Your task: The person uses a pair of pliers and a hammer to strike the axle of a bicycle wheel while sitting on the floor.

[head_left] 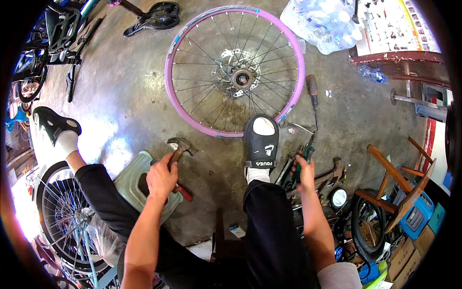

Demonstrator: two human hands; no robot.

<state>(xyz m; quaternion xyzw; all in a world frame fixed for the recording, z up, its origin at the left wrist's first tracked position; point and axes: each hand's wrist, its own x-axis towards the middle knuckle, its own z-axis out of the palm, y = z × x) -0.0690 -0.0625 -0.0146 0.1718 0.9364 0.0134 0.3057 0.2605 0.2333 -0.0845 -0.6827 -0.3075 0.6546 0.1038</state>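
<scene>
My left hand [162, 179] grips a claw hammer [182, 146], its metal head pointing away from me. A red-handled tool [183, 192] shows just below that hand; whether the hand touches it, I cannot tell. My right hand [304, 174] is closed around a green-handled tool [308, 153], held low over a pile of hand tools; its exact kind is partly hidden by the fingers. Ahead lies a bicycle wheel with a pink rim [169, 89], flat on the floor. My right shoe [262, 140] overlaps the wheel's near edge.
A long screwdriver [312, 89] and a wrench [301, 127] lie right of the wheel. Another hammer [337, 168] rests among the tools. A pale plastic stool [130, 174] is by my left leg. A wooden stool [414, 192] stands right; a bicycle saddle [161, 15] lies far left.
</scene>
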